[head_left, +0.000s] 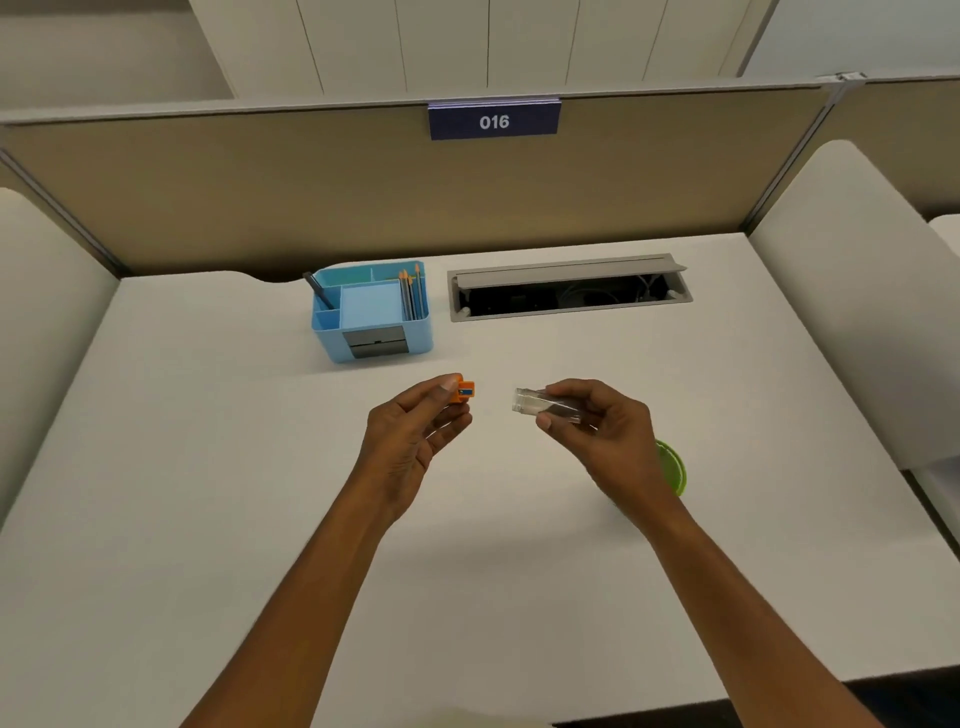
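Two bare forearms reach in over the white worktop (208, 467). The left hand (410, 431) pinches a small orange sharpener (463, 388) at its fingertips. The right hand (608, 426) grips a clear plastic case (540, 404) lying sideways. Both are held above mid-worktop, a gap between them. A green lid (674, 467) lies beside the right wrist. Farther back stand a blue organiser (371, 317), an open cable tray (569, 288) and a tan partition (260, 197) bearing sign 016 (493, 120).
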